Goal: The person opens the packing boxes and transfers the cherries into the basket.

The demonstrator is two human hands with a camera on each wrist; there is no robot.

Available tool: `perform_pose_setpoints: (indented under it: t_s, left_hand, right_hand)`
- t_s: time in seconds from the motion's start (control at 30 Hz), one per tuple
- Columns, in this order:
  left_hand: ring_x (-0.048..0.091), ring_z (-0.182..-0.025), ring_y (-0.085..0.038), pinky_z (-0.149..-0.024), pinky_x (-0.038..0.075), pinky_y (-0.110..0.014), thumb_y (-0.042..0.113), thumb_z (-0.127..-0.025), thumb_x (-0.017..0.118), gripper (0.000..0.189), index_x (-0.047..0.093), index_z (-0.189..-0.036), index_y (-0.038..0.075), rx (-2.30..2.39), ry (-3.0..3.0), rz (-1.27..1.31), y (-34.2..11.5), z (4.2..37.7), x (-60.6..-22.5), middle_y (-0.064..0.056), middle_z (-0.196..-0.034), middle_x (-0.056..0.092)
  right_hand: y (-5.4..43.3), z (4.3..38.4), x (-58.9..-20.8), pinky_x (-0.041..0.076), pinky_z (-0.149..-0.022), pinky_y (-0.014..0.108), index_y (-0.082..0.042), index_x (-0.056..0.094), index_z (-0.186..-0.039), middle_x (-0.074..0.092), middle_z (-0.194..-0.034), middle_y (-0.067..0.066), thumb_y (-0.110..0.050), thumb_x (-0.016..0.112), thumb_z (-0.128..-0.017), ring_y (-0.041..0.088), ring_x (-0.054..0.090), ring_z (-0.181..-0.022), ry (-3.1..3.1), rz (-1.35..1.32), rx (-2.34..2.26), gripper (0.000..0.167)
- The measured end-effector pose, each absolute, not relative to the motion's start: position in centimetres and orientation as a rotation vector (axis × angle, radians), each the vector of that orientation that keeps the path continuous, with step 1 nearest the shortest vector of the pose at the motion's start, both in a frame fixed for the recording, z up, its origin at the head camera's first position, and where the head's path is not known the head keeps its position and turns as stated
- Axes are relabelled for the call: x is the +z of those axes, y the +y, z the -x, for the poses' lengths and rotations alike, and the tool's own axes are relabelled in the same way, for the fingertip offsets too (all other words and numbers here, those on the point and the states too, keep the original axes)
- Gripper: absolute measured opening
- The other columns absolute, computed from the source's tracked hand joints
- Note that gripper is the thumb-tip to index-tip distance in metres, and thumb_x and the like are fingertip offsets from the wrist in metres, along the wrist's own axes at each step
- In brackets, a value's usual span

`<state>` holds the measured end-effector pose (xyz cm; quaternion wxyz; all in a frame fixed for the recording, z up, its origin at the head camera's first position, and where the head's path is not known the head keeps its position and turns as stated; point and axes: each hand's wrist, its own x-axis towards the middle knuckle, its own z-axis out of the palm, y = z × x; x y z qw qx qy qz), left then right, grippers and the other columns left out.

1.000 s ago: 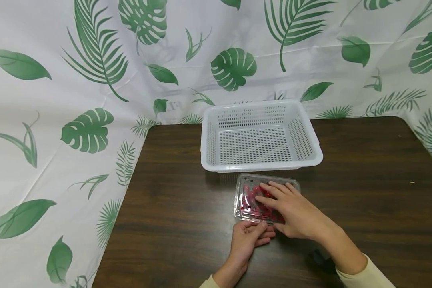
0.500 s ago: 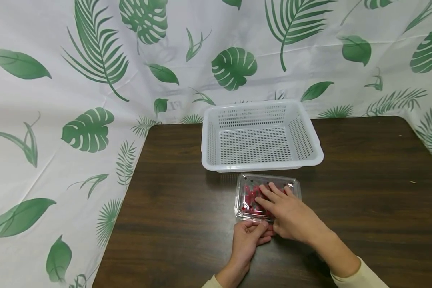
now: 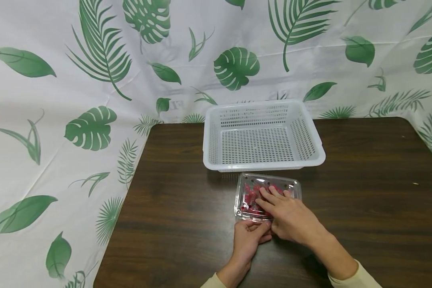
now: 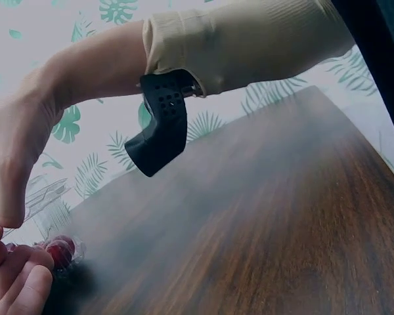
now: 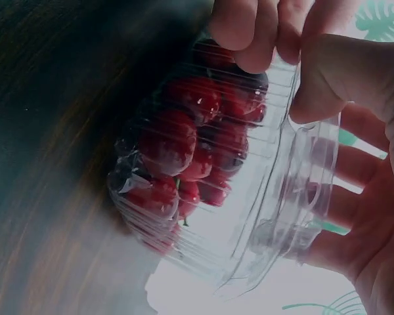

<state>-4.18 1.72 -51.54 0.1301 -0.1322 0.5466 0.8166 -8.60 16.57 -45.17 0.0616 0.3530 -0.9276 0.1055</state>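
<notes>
A clear plastic clamshell box (image 3: 248,186) with vent holes lies on the table. In the right wrist view, red cherries (image 5: 167,141) show through its ribbed wall. At its near edge my left hand (image 3: 246,240) pinches the rim, thumb above and fingers curled below. My right hand (image 3: 291,218) rests on the lid with its fingers spread, and its thumb (image 5: 322,85) is at the front rim, close to the left fingers. In the left wrist view, the left fingers (image 4: 20,282) are at the bottom left corner, near the right thumb (image 4: 10,197). The exact hold at the rim is partly hidden.
Behind the box stands a white perforated plastic basket (image 3: 263,165), with no contents visible. All of it is on a dark wooden table (image 3: 173,208), backed by a white curtain (image 3: 198,24) with green leaves. A black wrist device (image 4: 161,125) is on the right forearm.
The right hand has shifted slightly left and toward me on the lid, its thumb tucking in by the left fingers. The left hand stays at the near rim; the box has hardly moved.
</notes>
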Motion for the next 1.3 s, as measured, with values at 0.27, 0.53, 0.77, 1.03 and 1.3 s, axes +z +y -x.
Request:
perform_pose_setpoints:
  t_s: [0.27,0.53,0.77,1.03,1.3]
  left_hand:
    - [0.072,-0.073,-0.022,-0.062,0.056,-0.028,0.005,-0.083,0.074,0.019,0.069,-0.096,-0.007,2.354,1.542,0.425,1.8,4.4,-51.4,-0.018,-0.081,0.072]
    - [0.072,-0.076,-0.022,-0.064,0.056,-0.028,0.006,-0.081,0.075,0.021,0.07,-0.097,-0.007,2.356,1.533,0.436,1.7,4.4,-51.3,-0.017,-0.083,0.072]
    - [0.072,-0.081,-0.026,-0.064,0.056,-0.027,0.006,-0.082,0.074,0.021,0.07,-0.098,-0.007,2.348,1.523,0.423,1.6,4.4,-51.2,-0.018,-0.086,0.073]
    - [0.072,-0.082,-0.025,-0.064,0.056,-0.026,0.004,-0.082,0.074,0.02,0.07,-0.098,-0.007,2.356,1.505,0.405,1.6,4.5,-51.3,-0.019,-0.088,0.072]
    - [0.072,-0.083,-0.026,-0.064,0.056,-0.027,0.004,-0.081,0.074,0.018,0.071,-0.095,-0.007,2.344,1.514,0.411,1.6,4.5,-51.3,-0.018,-0.088,0.073]
  right_hand:
    - [16.7,8.8,-45.1,0.047,-0.091,0.056,-0.009,0.066,-0.127,0.056,-0.137,0.015,-0.01,0.066,-0.07,0.035,0.055,-0.123,-2.823,-1.096,0.281,0.057]
    - [16.7,9.2,-44.8,0.049,-0.089,0.055,-0.007,0.069,-0.123,0.06,-0.133,0.015,-0.011,0.066,-0.068,0.036,0.059,-0.118,-2.808,-1.149,0.266,0.055]
    - [16.4,9.5,-44.5,0.051,-0.087,0.053,-0.006,0.07,-0.119,0.062,-0.128,0.017,-0.008,0.065,-0.068,0.036,0.062,-0.113,-2.8,-1.175,0.251,0.051]
    - [16.4,9.7,-44.4,0.052,-0.083,0.052,-0.005,0.071,-0.118,0.063,-0.127,0.018,-0.007,0.064,-0.069,0.036,0.064,-0.11,-2.803,-1.192,0.255,0.049]
    - [16.4,9.9,-44.2,0.055,-0.076,0.048,-0.007,0.073,-0.114,0.064,-0.125,0.016,-0.008,0.064,-0.069,0.033,0.065,-0.108,-2.799,-1.193,0.272,0.046]
